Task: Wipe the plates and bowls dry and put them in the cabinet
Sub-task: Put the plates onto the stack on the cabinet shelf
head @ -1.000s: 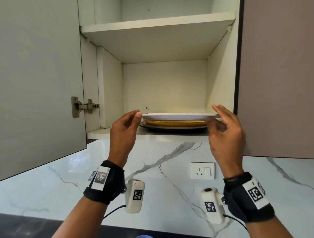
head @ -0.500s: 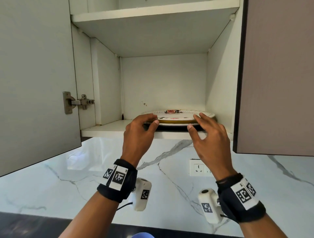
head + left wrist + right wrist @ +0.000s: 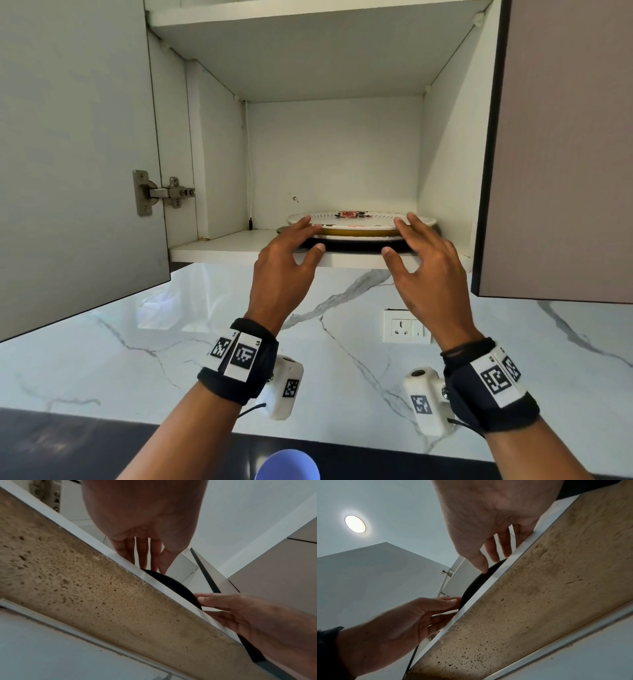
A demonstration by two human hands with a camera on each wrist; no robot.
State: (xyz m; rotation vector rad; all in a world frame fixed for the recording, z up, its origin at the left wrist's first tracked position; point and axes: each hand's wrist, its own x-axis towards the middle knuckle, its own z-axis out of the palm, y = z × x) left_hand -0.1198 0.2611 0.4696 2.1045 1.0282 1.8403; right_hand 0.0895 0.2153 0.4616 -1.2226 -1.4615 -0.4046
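I am standing in front of the open white wall cabinet (image 3: pixel 219 246) and reaching up to its bottom shelf. A round white plate with a pink flower painted on it (image 3: pixel 359 221) is lying on top of a small stack there. Under it is a yellow plate (image 3: pixel 359 232), then a pale plate (image 3: pixel 356 238), and a dark plate (image 3: pixel 342 247) is sitting at the bottom, sticking out a little over the near edge of the shelf.

My left hand (image 3: pixel 284 270) is resting at the left side of the stack with its fingers spread out and straight, touching the plate rims. My right hand (image 3: pixel 428 270) is doing the same at the right side, fingers spread and loose. Neither hand is pinching anything.

The grey cabinet door (image 3: pixel 75 154) is hanging open on my left. Below the cabinet are the white marble wall (image 3: pixel 102 359) and a white wall socket (image 3: pixel 406 325). A round blue thing (image 3: pixel 287 466) is peeking in at the near edge.
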